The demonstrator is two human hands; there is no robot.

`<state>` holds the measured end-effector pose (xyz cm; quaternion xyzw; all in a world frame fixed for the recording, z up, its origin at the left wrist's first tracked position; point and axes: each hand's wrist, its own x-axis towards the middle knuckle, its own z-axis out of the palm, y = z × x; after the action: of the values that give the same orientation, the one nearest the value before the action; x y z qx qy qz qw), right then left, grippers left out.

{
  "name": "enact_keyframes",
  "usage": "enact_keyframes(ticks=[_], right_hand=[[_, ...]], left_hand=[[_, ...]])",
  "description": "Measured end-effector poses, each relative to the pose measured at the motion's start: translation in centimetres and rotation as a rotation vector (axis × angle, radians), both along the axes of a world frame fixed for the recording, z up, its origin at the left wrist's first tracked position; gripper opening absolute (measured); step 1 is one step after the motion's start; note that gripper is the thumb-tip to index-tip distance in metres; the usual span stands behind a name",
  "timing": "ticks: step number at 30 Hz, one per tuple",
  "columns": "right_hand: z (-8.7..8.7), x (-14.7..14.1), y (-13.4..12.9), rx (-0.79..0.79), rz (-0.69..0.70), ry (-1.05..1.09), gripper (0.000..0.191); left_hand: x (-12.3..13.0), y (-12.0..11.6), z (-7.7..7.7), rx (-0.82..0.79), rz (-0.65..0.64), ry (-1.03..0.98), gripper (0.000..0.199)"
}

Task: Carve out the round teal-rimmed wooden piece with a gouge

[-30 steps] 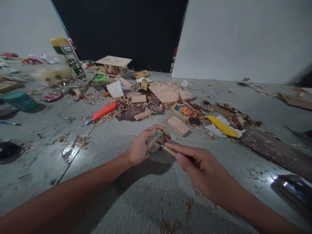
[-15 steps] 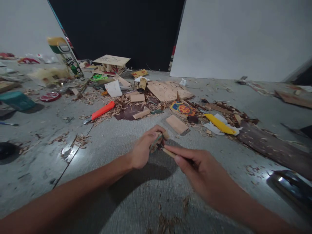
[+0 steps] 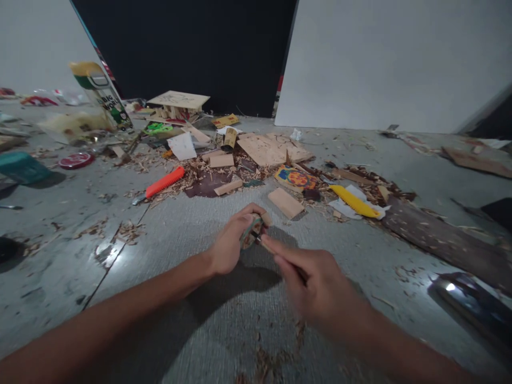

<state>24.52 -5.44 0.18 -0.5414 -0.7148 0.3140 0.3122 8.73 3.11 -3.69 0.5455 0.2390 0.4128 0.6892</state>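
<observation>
My left hand [image 3: 232, 242] is closed around a small wooden piece [image 3: 248, 240] with greenish and brown colouring on its face. It holds the piece a little above the concrete floor, and the fingers cover much of it. In my right hand [image 3: 316, 277] is a slim wooden-handled carving tool [image 3: 256, 236], gripped like a pen. Its dark tip rests against the face of the piece. My fingers hide most of the handle.
Wood shavings and blocks [image 3: 286, 202] lie ahead. Beyond the left hand is an orange cutter [image 3: 165, 182]; a yellow-handled tool [image 3: 354, 201] lies on white paper at right. A bark slab [image 3: 436, 229] and a shiny black object [image 3: 472, 304] are farther right.
My right hand has moved left and closer to the wooden piece, with the tool tip now against its face. The left hand keeps its grip. The view has shifted slightly.
</observation>
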Motion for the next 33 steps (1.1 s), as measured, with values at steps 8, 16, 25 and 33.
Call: enact_keyframes(ticks=[8, 16, 25, 33], right_hand=[[1.3, 0.7, 2.0, -0.712, -0.221, 0.909, 0.040], [3.4, 2.7, 1.5, -0.355, -0.108, 0.244, 0.042], [2.7, 2.2, 0.8, 0.060, 0.032, -0.423, 0.044], [2.2, 2.1, 0.6, 0.131, 0.044, -0.525, 0.046]], left_hand=[[-1.0, 2.9, 0.2, -0.470, -0.389, -0.242, 0.037], [-2.1, 4.3, 0.4, -0.632, -0.649, -0.193, 0.047], [-2.0, 4.0, -0.1, -0.630, -0.600, -0.151, 0.048], [-1.6, 4.2, -0.1, -0.660, -0.570, -0.105, 0.051]])
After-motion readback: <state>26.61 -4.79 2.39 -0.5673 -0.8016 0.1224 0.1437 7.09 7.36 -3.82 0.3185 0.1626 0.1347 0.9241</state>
